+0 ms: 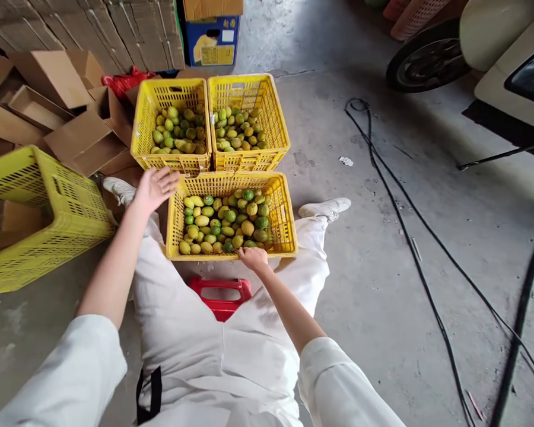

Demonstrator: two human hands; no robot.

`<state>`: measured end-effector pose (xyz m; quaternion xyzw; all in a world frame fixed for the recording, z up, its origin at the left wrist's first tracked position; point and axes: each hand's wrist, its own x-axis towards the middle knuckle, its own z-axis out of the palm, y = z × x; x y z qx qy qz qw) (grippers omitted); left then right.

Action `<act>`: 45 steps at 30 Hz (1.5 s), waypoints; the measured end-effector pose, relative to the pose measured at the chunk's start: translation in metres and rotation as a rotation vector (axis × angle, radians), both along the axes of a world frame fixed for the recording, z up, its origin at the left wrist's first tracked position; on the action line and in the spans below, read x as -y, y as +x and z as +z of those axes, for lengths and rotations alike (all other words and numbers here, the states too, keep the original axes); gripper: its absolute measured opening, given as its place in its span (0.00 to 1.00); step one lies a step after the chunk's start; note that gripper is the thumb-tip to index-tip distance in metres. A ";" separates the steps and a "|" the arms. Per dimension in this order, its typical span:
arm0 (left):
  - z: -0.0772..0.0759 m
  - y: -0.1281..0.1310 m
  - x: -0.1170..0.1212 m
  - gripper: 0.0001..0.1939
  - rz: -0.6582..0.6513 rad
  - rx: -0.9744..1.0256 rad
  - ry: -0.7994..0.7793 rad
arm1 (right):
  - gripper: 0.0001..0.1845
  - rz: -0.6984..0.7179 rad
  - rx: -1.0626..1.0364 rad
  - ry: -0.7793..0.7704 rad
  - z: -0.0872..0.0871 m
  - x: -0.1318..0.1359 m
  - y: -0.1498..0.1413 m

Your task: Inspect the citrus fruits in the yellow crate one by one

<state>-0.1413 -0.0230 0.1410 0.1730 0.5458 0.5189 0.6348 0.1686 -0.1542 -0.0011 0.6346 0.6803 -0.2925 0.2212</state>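
Note:
A yellow plastic crate (288, 240) stands between my legs, holding many small green and yellow citrus-like fruits (226, 218). My right hand (253, 258) has its fingers curled over this crate's near rim. Above the crate's far left corner is my left hand (157, 187), its fingers stretched out with nothing in them. Behind stand two more yellow crates side by side, the left crate (137, 133) and the right crate (278, 118). Both contain similar fruits, heaped at the left (178, 130) and at the right (238, 130).
To my left is a yellow-green crate (78, 196) with cardboard inside. Loose cardboard boxes (80, 133) lie behind it, near a blue carton (213, 44). A red plastic stool (222, 305) shows between my legs. Black cables (396, 207) and a vehicle wheel (429, 59) are on the right.

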 end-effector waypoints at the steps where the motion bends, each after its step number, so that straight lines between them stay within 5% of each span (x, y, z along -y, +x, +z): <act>1: -0.023 0.002 0.008 0.19 -0.022 -0.033 -0.090 | 0.31 0.007 -0.003 -0.008 0.000 0.000 0.001; 6: -0.115 0.025 0.053 0.18 -0.301 -0.456 -0.389 | 0.29 0.044 -0.030 -0.036 -0.001 -0.004 0.005; 9: -0.155 0.039 0.078 0.31 -0.440 -0.644 -0.467 | 0.28 0.067 -0.050 -0.034 -0.003 -0.007 0.007; 12: -0.187 0.044 0.095 0.43 -0.603 -0.800 -0.459 | 0.27 0.076 -0.053 -0.017 -0.005 -0.008 0.008; 18: -0.230 0.036 0.094 0.45 -0.861 -1.004 -0.429 | 0.23 0.079 -0.056 0.012 -0.011 -0.004 0.010; 32: -0.253 0.044 0.086 0.30 -1.152 -1.309 -0.354 | 0.21 0.054 -0.089 0.104 -0.019 0.003 0.013; 45: -0.234 0.043 0.092 0.31 -1.320 -1.369 -0.164 | 0.21 0.003 -0.106 0.104 -0.020 0.000 0.011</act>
